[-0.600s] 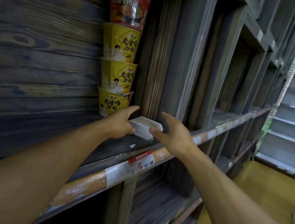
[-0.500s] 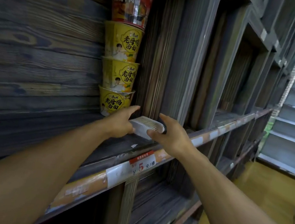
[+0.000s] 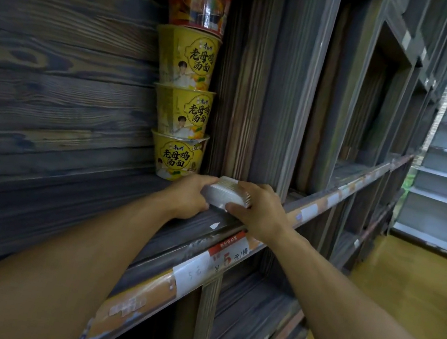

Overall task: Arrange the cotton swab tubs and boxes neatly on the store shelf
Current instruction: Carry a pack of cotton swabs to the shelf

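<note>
From the head view, both hands meet on a small white cotton swab box (image 3: 225, 196) that sits on the dark wooden shelf (image 3: 181, 230), close to the upright post and just right of a stack of noodle cups (image 3: 184, 96). The left hand (image 3: 187, 198) has its grip closed on the box's left end, thumb along the top edge and fingers curled beneath or against the side. The right hand (image 3: 260, 213) grips the right end the same way, thumb low at the front corner and fingers wrapped over the top rear edge. Whether the box rests fully on the shelf or is raised slightly cannot be told.

The stack is the main risk. Four cups stand one on another, the red one at the top, and the lowest yellow cup is just beside the left hand's knuckles. A nudge to that base while sliding the box leftward or back would likely rock the whole column, and it looks tall enough to topple.

A second risk is the shelf's front edge: the box lies fairly near it, so a pull toward the body with a loose hold could tip it off. The box also looks light and thin-walled, so a hard squeeze from both ends may dent it.
</note>
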A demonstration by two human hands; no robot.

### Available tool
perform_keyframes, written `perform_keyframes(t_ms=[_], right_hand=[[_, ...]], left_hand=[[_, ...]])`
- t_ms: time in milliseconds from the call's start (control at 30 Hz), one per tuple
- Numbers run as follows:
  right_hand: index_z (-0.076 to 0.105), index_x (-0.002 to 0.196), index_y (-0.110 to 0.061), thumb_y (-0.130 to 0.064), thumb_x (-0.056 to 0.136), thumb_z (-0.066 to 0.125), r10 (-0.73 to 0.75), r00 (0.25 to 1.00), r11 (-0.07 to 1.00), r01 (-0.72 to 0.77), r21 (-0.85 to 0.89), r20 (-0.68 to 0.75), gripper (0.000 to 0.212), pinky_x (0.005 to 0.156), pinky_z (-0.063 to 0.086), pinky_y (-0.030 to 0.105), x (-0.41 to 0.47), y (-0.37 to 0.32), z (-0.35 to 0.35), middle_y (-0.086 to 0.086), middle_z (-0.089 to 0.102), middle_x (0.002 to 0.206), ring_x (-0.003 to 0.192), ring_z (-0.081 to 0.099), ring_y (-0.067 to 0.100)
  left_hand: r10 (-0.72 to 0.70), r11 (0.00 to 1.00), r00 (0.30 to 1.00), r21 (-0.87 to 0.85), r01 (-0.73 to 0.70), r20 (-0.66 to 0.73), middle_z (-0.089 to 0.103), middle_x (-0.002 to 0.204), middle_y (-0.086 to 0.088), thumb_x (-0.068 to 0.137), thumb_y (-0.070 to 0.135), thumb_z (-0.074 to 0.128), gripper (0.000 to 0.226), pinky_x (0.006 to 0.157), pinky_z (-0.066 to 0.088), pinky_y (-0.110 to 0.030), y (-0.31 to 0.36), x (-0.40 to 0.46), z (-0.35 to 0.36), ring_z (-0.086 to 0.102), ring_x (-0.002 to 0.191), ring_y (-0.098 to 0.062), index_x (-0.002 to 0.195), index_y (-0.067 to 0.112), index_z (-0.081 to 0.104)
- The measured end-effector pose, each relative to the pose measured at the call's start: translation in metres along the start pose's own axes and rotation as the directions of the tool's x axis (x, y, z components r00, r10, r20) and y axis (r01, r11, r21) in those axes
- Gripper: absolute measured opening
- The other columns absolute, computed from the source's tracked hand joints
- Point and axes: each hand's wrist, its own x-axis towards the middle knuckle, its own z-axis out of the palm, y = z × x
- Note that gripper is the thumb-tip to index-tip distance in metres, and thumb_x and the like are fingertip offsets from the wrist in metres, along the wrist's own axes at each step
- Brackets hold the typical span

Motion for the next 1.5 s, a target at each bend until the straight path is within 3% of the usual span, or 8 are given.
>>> perform_keyframes(t_ms=[200,333,533,700,800,1167,1300,1500], right_hand=[[0.052,0.136,-0.025,-0.042,0.083,0.070,0.022,0.994,0.998,-0.016,0.060,-0.103,0.058,0.102,0.043,0.038,-0.009,-0.003,-0.012,0.005,0.051,0.130,0.120,0.048,0.025],[0.053,0.135,-0.024,-0.047,0.087,0.062,0.082,0.984,0.980,-0.052,0.190,-0.155,0.055,0.098,0.045,0.036,-0.022,-0.005,-0.042,0.003,0.055,0.129,0.119,0.051,0.020],[0.068,0.107,-0.019,-0.040,0.091,0.056,0.212,0.929,0.934,-0.101,0.342,-0.305,0.029,0.079,0.050,0.032,-0.060,0.008,-0.095,-0.003,0.068,0.099,0.093,0.062,0.013],[0.069,0.096,-0.020,-0.061,0.079,0.050,0.412,0.822,0.873,-0.232,0.429,-0.394,0.049,0.080,0.054,0.040,-0.094,0.040,-0.132,-0.004,0.071,0.092,0.091,0.066,0.018],[0.069,0.088,-0.020,-0.072,0.081,0.039,0.453,0.775,0.871,-0.280,0.403,-0.440,0.060,0.083,0.054,0.047,-0.126,0.053,-0.158,-0.001,0.071,0.089,0.087,0.066,0.019],[0.068,0.102,-0.019,-0.050,0.097,0.046,0.503,0.609,0.864,-0.369,0.342,-0.613,0.039,0.054,0.043,0.012,-0.267,0.103,-0.253,-0.010,0.070,0.087,0.068,0.062,-0.006],[0.069,0.100,-0.020,-0.050,0.095,0.049,0.503,0.551,0.856,-0.427,0.293,-0.666,0.036,0.059,0.046,0.020,-0.315,0.122,-0.292,-0.008,0.072,0.087,0.073,0.065,0.000],[0.067,0.099,-0.022,-0.053,0.093,0.050,0.511,0.492,0.837,-0.471,0.278,-0.705,0.036,0.066,0.051,0.032,-0.354,0.158,-0.326,-0.004,0.072,0.090,0.080,0.067,0.012]], left_hand=[[0.069,0.997,0.994,0.039,-0.066,-0.079,0.052,0.138,-0.009,0.081,-0.008,0.065,0.074,0.103,0.045,-0.036,0.011,0.000,0.002,0.051,0.122,-0.024,0.145,0.023,0.043],[0.185,0.983,0.971,0.015,-0.185,-0.151,0.051,0.133,-0.003,0.077,-0.007,0.071,0.071,0.095,0.046,-0.029,0.034,-0.001,0.004,0.052,0.120,-0.021,0.138,0.022,0.051],[0.362,0.905,0.924,-0.191,-0.380,-0.125,0.065,0.104,0.004,0.072,-0.002,0.078,0.054,0.078,0.045,-0.014,0.088,-0.002,0.027,0.061,0.097,-0.011,0.121,0.016,0.063],[0.463,0.808,0.883,-0.375,-0.455,-0.073,0.068,0.095,0.011,0.075,0.002,0.077,0.041,0.068,0.049,-0.009,0.133,-0.003,0.060,0.063,0.082,0.000,0.110,0.020,0.066],[0.505,0.740,0.862,-0.491,-0.460,-0.046,0.068,0.091,0.006,0.080,0.002,0.074,0.036,0.063,0.049,-0.008,0.164,-0.007,0.086,0.064,0.074,0.002,0.111,0.017,0.065],[0.638,0.524,0.764,-0.783,-0.336,0.099,0.068,0.102,-0.011,0.086,0.009,0.070,0.040,0.061,0.058,-0.023,0.292,-0.050,0.195,0.072,0.079,-0.014,0.125,0.009,0.059],[0.697,0.474,0.702,-0.829,-0.296,0.148,0.066,0.107,-0.014,0.087,0.012,0.070,0.037,0.075,0.061,-0.040,0.338,-0.067,0.237,0.072,0.094,-0.025,0.122,0.018,0.058],[0.738,0.452,0.660,-0.828,-0.333,0.138,0.061,0.112,-0.012,0.089,0.019,0.069,0.050,0.079,0.061,-0.039,0.386,-0.081,0.280,0.069,0.097,-0.023,0.135,0.020,0.051]])
